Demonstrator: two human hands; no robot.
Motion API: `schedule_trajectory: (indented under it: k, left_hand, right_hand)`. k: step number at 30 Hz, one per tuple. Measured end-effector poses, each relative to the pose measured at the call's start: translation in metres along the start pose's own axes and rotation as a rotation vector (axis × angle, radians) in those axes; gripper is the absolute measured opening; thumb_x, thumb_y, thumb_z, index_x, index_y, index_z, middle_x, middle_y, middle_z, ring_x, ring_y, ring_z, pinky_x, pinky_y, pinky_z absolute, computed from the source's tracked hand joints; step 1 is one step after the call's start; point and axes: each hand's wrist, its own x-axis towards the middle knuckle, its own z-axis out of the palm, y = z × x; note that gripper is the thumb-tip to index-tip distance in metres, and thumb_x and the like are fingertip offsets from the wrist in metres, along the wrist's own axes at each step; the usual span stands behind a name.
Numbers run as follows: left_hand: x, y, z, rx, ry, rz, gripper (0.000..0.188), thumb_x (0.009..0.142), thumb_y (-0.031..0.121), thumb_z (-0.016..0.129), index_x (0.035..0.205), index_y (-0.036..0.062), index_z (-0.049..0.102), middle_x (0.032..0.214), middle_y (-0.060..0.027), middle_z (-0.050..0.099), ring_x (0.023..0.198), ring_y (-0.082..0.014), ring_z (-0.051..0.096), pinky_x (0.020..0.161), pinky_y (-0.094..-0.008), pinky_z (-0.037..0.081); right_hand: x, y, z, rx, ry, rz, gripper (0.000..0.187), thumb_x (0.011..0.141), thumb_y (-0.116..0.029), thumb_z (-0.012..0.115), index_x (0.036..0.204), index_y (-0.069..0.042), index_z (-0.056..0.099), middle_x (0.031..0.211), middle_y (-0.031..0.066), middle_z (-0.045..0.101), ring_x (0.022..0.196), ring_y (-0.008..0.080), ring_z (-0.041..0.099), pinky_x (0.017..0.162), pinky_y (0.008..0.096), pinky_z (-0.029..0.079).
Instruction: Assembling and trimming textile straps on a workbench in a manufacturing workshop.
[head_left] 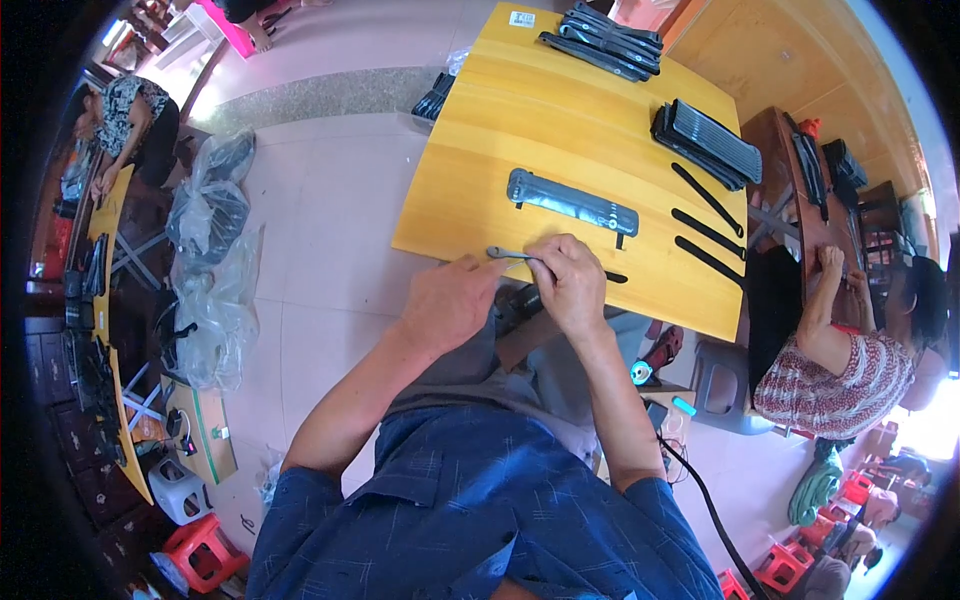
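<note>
Both your left hand [447,300] and right hand [568,280] pinch a small wrench [508,254] at the table's [470,190] near edge, grey pouch [571,203] beyond unfilled, finished stacks [708,142] far right.

1. We can't see past the right hand [568,283]: its fingers cover the near end of the thin metal tool [508,254].
2. Behind that grip, the dark strap [615,277] shows only its tip.
3. Our left hand [447,300] hides its own fingertips.

Pouch [570,202] on table [480,160], behind hands.
</note>
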Motion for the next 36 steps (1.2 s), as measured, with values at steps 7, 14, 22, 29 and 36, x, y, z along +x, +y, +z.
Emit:
schedule_trajectory:
  k: [7, 14, 22, 29, 36]
  left_hand:
    - [0.001, 0.000, 0.001, 0.043, 0.009, -0.022, 0.024, 0.098, 0.019, 0.063, 0.119, 0.0133, 0.074, 0.086, -0.0123, 0.068, 0.075, -0.0351, 0.070, 0.064, -0.0473, 0.057]
    - [0.004, 0.002, 0.002, 0.074, 0.015, -0.018, 0.022, 0.098, 0.019, 0.064, 0.116, 0.0126, 0.074, 0.088, -0.0119, 0.068, 0.075, -0.0348, 0.070, 0.064, -0.0471, 0.057]
    - [0.005, 0.004, 0.004, 0.160, 0.051, 0.011, 0.019, 0.098, 0.021, 0.064, 0.109, 0.0109, 0.076, 0.086, -0.0114, 0.067, 0.076, -0.0328, 0.071, 0.063, -0.0469, 0.057]
    - [0.014, 0.008, 0.000, 0.186, 0.009, -0.017, 0.020, 0.100, 0.024, 0.061, 0.100, 0.0091, 0.076, 0.080, -0.0138, 0.066, 0.071, -0.0348, 0.070, 0.061, -0.0487, 0.056]
    - [0.026, 0.012, -0.006, 0.248, -0.092, -0.063, 0.027, 0.101, 0.027, 0.058, 0.091, 0.0056, 0.072, 0.079, -0.0171, 0.069, 0.072, -0.0381, 0.071, 0.063, -0.0515, 0.056]
  right_hand:
    - [-0.003, -0.002, 0.003, 0.008, 0.033, -0.017, 0.011, 0.083, -0.009, 0.079, 0.093, -0.011, 0.076, 0.090, 0.0065, 0.069, 0.087, 0.0296, 0.068, 0.076, 0.0416, 0.055]
    - [-0.003, -0.001, 0.003, 0.003, 0.021, -0.004, 0.011, 0.083, -0.009, 0.078, 0.093, -0.011, 0.076, 0.089, 0.0068, 0.069, 0.087, 0.0304, 0.068, 0.077, 0.0426, 0.055]
    - [-0.002, 0.001, 0.004, 0.021, 0.002, -0.001, 0.011, 0.084, -0.008, 0.079, 0.095, -0.008, 0.078, 0.088, 0.0086, 0.071, 0.086, 0.0306, 0.068, 0.077, 0.0418, 0.055]
    - [-0.001, 0.001, 0.004, 0.029, 0.025, -0.021, 0.008, 0.083, -0.008, 0.078, 0.091, -0.010, 0.076, 0.087, 0.0069, 0.069, 0.085, 0.0302, 0.067, 0.076, 0.0423, 0.054]
    - [0.000, -0.002, 0.003, 0.024, 0.019, -0.029, 0.009, 0.081, -0.008, 0.079, 0.089, -0.010, 0.075, 0.086, 0.0064, 0.068, 0.083, 0.0302, 0.067, 0.074, 0.0423, 0.054]
